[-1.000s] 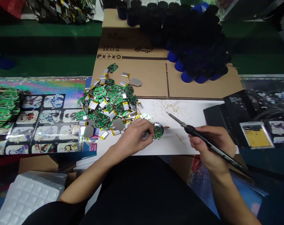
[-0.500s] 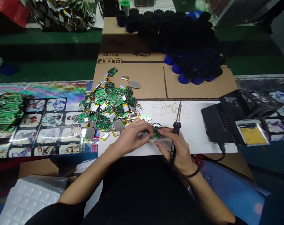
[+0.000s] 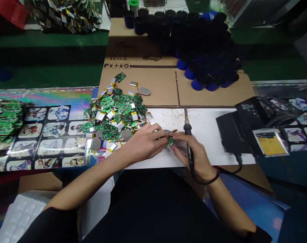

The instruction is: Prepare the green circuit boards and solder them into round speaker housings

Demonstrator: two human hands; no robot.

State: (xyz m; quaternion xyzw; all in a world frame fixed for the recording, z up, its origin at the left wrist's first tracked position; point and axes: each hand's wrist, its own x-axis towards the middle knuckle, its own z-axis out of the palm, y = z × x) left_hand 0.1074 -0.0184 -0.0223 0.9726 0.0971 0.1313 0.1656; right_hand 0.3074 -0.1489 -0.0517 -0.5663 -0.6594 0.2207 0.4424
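Observation:
My left hand (image 3: 145,143) and my right hand (image 3: 194,153) meet over a small green circuit board (image 3: 170,140) on the white sheet (image 3: 206,135). The fingers of both hands pinch the board between them. A soldering iron (image 3: 187,130) also rests in my right hand, its metal tip pointing up and away from me and its cable running back along my wrist. Just left of my left hand lies a heap of green circuit boards with small silver batteries (image 3: 115,114).
A black soldering station (image 3: 247,125) with a yellow sponge tray (image 3: 270,145) stands at the right. Blue and black cylinders (image 3: 206,50) are piled on a cardboard box (image 3: 143,84) behind. More green boards (image 3: 4,114) sit far left. White foam tray (image 3: 29,212) lies low left.
My right hand swung the soldering iron upright and came left to the small board. Both hands now pinch the board, which has lifted slightly off the sheet.

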